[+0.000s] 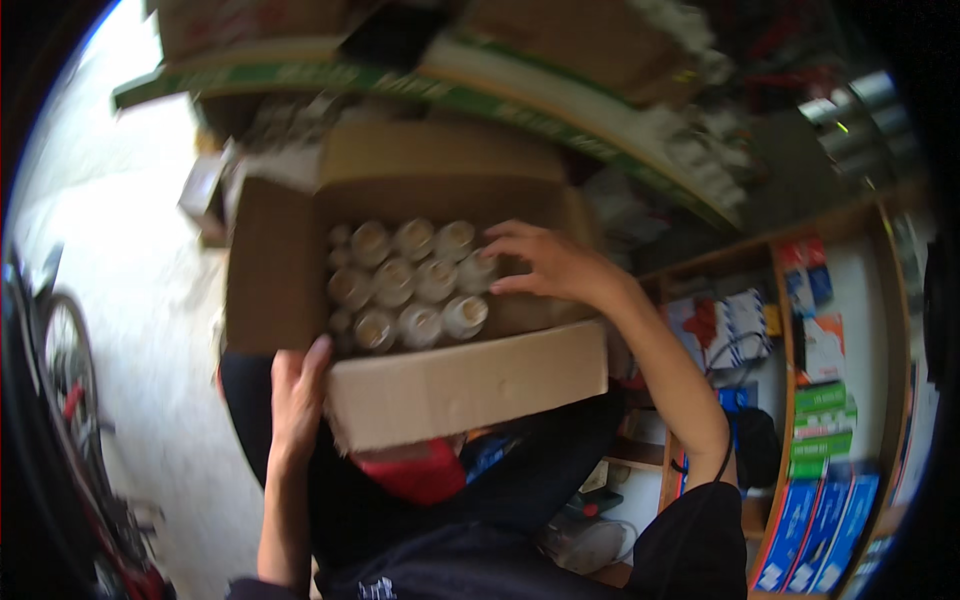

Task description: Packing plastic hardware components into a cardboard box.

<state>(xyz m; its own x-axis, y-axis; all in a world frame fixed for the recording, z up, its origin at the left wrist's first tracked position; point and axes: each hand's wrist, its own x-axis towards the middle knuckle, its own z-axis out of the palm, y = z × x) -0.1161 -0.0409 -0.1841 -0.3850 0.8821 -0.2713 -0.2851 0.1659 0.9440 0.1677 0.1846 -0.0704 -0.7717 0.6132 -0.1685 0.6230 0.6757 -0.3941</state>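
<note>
An open cardboard box [465, 375] sits before me above my lap, its flaps folded outward. Several round, whitish translucent containers [394, 281] with tan centres stand in rows inside; blur hides exactly what they are. Smaller pale pieces [340, 322] lie along the box's left inner wall. My left hand [296, 390] grips the box at its near left corner, thumb on top of the edge. My right hand [544, 262] reaches in from the right, fingers spread and curved around the rightmost container [475, 271] of a middle row. Whether the fingertips press on it is unclear.
A shelf with a green edge strip [480, 97] bearing writing runs behind the box. On the right, a wooden shelf unit [784, 360] holds blue cartons [817, 525] and green cartons [821, 427]. A bicycle [71, 375] stands at the left on the concrete floor [165, 315].
</note>
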